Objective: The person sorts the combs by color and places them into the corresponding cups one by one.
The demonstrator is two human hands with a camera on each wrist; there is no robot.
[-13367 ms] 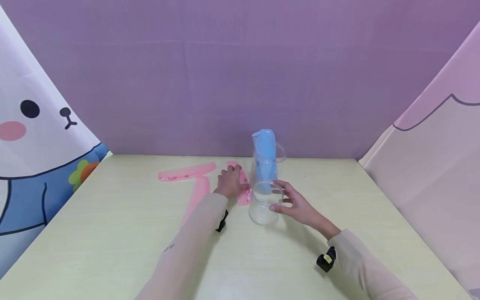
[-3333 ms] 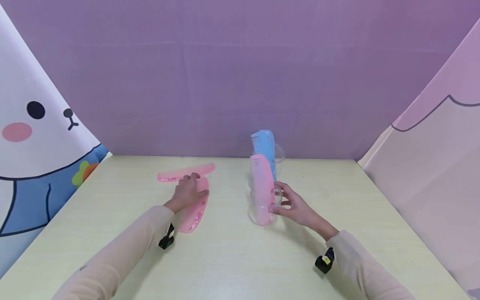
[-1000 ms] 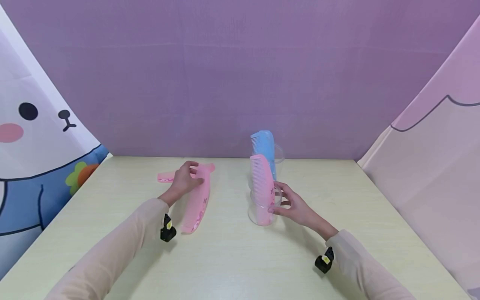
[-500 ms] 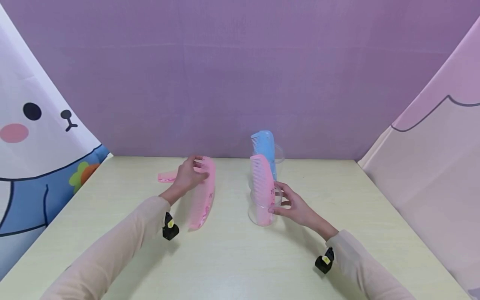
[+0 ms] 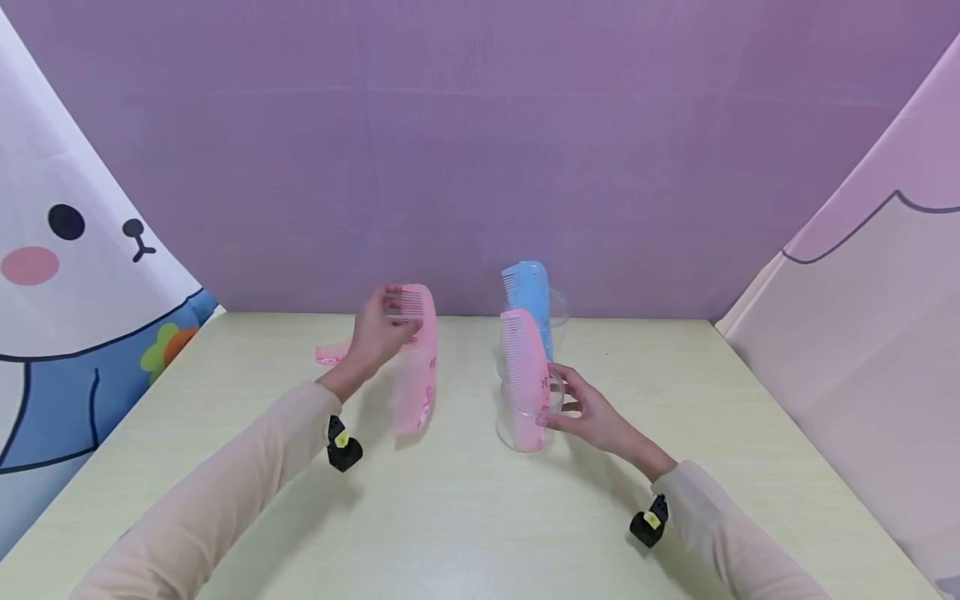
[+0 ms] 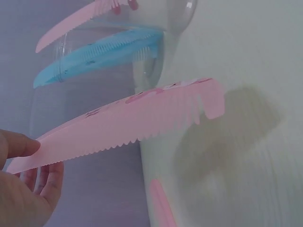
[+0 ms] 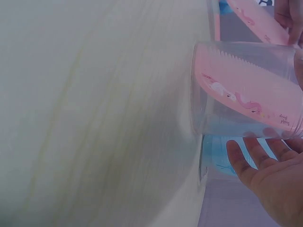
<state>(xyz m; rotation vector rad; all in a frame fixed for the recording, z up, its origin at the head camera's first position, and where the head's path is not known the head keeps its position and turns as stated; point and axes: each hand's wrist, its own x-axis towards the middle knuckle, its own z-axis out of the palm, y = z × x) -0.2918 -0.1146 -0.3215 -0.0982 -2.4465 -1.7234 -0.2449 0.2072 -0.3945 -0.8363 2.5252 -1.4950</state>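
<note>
On my far left a pink comb [image 5: 335, 353] lies flat on the worktop [image 5: 465, 508]. My left hand [image 5: 381, 333] pinches the top end of a second pink comb [image 5: 417, 367], held nearly upright above the surface. Right of it a clear cup [image 5: 525, 417] stands with a third pink comb [image 5: 523, 367] inside; my right hand [image 5: 588, 412] curls round that cup. Just behind it, a blue comb [image 5: 528, 292] stands in another cup [image 5: 557, 307].

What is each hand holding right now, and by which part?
The left hand pinches a pink comb at its upper end. The right hand grips the side of the clear cup.
</note>
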